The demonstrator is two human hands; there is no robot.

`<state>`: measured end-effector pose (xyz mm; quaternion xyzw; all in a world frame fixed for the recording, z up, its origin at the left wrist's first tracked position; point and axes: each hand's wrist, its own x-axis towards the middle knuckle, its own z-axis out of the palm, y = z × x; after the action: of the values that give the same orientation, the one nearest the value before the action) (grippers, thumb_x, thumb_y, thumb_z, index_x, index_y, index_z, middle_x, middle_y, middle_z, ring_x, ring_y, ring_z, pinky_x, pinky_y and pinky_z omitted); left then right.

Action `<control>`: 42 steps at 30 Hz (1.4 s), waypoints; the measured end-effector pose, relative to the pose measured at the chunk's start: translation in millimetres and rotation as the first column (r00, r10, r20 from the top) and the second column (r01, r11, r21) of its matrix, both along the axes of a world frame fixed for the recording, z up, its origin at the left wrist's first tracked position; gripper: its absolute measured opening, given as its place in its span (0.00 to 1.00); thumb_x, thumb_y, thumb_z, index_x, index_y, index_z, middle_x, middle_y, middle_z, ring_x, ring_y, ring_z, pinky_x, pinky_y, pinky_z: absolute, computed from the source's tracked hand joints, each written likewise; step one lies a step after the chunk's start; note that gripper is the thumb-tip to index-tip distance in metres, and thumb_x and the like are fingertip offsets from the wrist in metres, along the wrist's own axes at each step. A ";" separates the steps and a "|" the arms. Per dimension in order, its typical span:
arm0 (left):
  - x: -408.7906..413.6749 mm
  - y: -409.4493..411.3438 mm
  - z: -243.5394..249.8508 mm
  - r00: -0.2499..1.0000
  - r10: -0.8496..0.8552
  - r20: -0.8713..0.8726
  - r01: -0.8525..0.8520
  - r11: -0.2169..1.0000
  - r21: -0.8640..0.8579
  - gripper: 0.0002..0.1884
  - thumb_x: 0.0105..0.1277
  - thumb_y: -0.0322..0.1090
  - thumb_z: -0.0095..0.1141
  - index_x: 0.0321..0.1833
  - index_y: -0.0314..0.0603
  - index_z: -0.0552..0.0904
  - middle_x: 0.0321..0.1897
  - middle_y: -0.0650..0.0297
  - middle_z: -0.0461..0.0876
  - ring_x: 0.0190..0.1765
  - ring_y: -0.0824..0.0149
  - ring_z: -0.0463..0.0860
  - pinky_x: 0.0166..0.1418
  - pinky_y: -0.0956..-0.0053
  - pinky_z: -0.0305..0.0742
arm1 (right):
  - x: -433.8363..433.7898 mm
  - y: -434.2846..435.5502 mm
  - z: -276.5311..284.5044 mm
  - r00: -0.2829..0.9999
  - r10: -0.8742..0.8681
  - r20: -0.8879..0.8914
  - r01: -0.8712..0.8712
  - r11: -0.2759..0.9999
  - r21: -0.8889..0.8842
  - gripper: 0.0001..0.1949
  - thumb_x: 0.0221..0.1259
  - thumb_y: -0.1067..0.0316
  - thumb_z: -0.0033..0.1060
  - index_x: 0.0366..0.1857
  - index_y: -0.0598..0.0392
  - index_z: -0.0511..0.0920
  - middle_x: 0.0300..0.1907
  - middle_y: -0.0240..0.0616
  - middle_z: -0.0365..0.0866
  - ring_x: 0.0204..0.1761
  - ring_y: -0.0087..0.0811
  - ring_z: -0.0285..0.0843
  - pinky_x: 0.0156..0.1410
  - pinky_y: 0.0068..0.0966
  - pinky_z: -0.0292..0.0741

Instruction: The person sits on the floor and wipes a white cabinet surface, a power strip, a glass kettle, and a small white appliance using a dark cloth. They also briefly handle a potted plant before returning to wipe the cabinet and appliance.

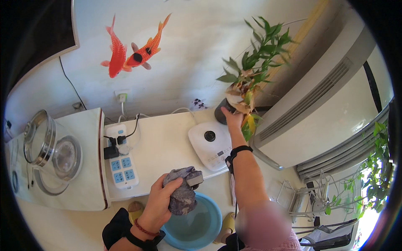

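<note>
A crumpled grey cloth (183, 200) with a pale tag is bunched in my left hand (159, 196), above a blue basin (216, 224) of water on the floor. My right hand (235, 120) reaches to the far right end of the white cabinet and grips a dark cylindrical pot (220, 113). Out of that pot grows a leafy green plant (267, 50), with some yellowed and dry leaves near its base. Next to my right forearm lies a white electric kettle base (209, 146) with a black central connector.
A power strip (128, 163) with plugs and cords lies on the white cabinet (160, 141). Left of it, a glass pot (40, 141) stands on a higher cabinet. A tall air conditioner (314, 103) bounds the right side. A wire rack (292, 200) stands lower right.
</note>
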<state>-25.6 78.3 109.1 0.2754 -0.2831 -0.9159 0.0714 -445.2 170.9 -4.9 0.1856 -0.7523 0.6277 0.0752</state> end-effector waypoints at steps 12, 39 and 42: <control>3.0 10.1 -2.9 0.986 -0.061 -0.158 0.062 0.998 0.005 0.18 0.71 0.31 0.53 0.62 0.31 0.76 0.48 0.50 0.85 0.44 0.54 0.87 0.48 0.58 0.86 | 101.5 73.6 195.3 0.987 0.122 -0.107 -0.109 0.986 0.124 0.42 0.47 0.67 0.81 0.69 0.59 0.66 0.66 0.39 0.71 0.68 0.34 0.68 0.71 0.30 0.67; -68.8 14.9 -125.4 0.906 -0.375 -0.196 0.364 0.927 -0.090 0.26 0.71 0.50 0.53 0.65 0.40 0.78 0.61 0.56 0.81 0.61 0.55 0.80 0.65 0.58 0.76 | 680.3 561.5 368.1 0.644 -0.759 -0.102 0.757 0.611 0.231 0.41 0.44 0.67 0.82 0.67 0.61 0.69 0.58 0.38 0.79 0.57 0.30 0.78 0.59 0.28 0.78; -62.7 -2.5 -124.3 0.940 -0.317 -0.129 0.298 0.943 -0.145 0.30 0.69 0.51 0.58 0.67 0.38 0.76 0.63 0.54 0.78 0.62 0.54 0.79 0.67 0.57 0.74 | 717.6 611.0 327.0 0.526 -0.846 -0.084 0.840 0.502 0.205 0.42 0.42 0.65 0.84 0.66 0.61 0.70 0.60 0.38 0.77 0.59 0.30 0.76 0.61 0.28 0.76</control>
<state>-88.3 75.8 -15.2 0.1530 -0.3727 -0.9146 -0.0349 272.4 781.9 322.2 -0.2054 -0.8127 0.4264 0.3398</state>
